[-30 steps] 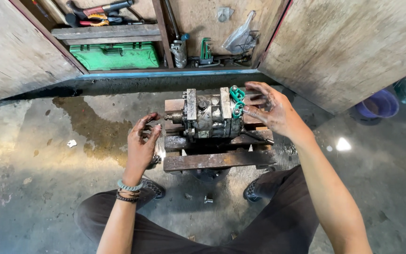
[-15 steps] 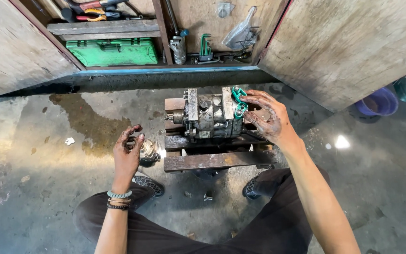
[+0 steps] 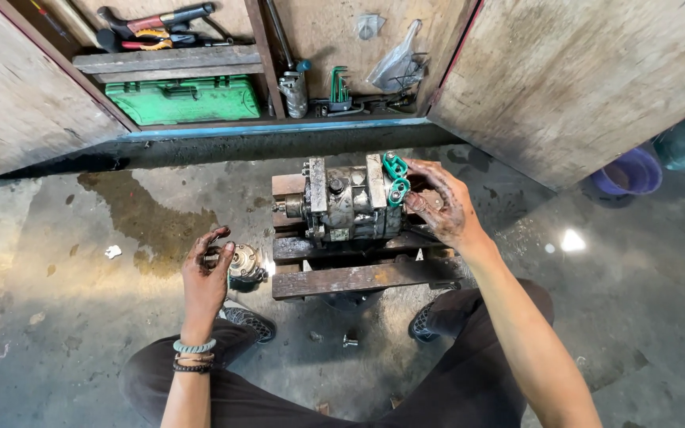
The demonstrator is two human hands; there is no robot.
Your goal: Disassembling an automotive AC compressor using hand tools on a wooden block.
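A grimy metal compressor (image 3: 348, 200) with green plugs at its right end lies across a low wooden stool (image 3: 358, 277). My right hand (image 3: 438, 202) rests against the compressor's right end, fingers curled around it beside the green plugs. My left hand (image 3: 206, 273) is down at the left of the stool, fingertips touching a round metal disc part (image 3: 245, 263) that sits near the floor. I am seated, knees on either side of the stool.
An open wooden cabinet stands ahead, with a green tool case (image 3: 184, 99), pliers and hex keys on its shelves. A purple bucket (image 3: 628, 173) sits at the right. The concrete floor has an oily stain (image 3: 148, 214) at the left. A small bolt (image 3: 349, 340) lies under the stool.
My left hand moved away from the compressor's left end, down and left, carrying the round disc part to the floor. My right hand stayed at the compressor's right end.
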